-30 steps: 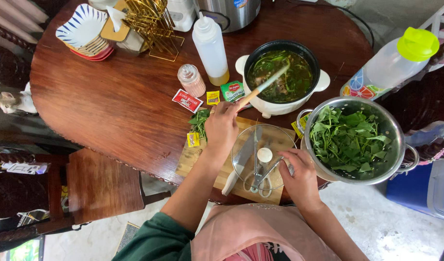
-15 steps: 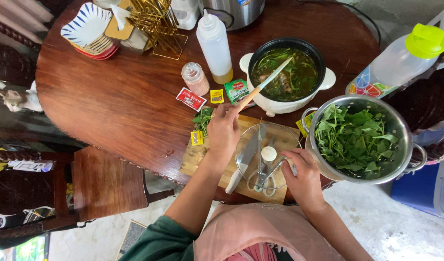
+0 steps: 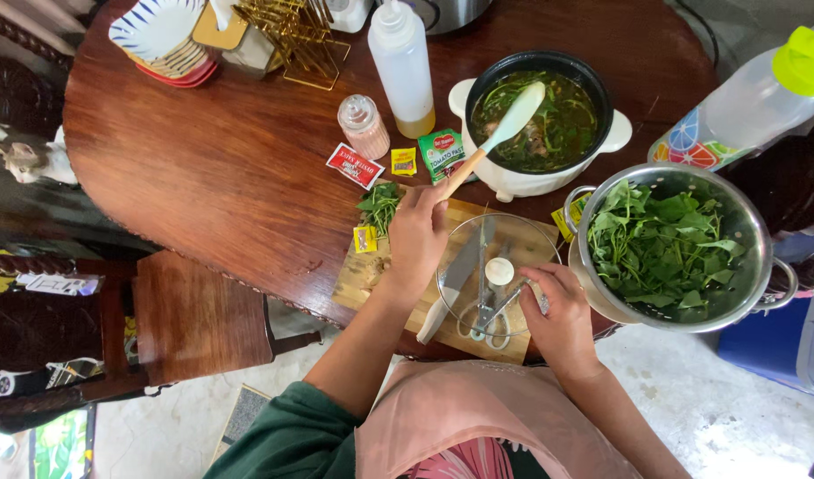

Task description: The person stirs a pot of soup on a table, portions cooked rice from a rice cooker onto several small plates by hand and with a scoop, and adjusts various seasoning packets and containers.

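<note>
Spoon lifted over the pot
Left hand point(image 3: 418, 238) pinches the spoon point(image 3: 496, 140) above the pot point(image 3: 542, 120); right hand point(image 3: 558, 310) grips the glass lid point(image 3: 494, 277)

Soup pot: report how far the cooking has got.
Done: greens already float in the dark broth of the soup pot. In hand: the left hand holds a spatula over the pot; the right hand rests at the glass lid. Left: a colander full of raw leaves, and unopened sachets.

free: bare table point(image 3: 203, 160) left | blocked: colander point(image 3: 762, 266) right, pot point(image 3: 615, 133) ahead
</note>
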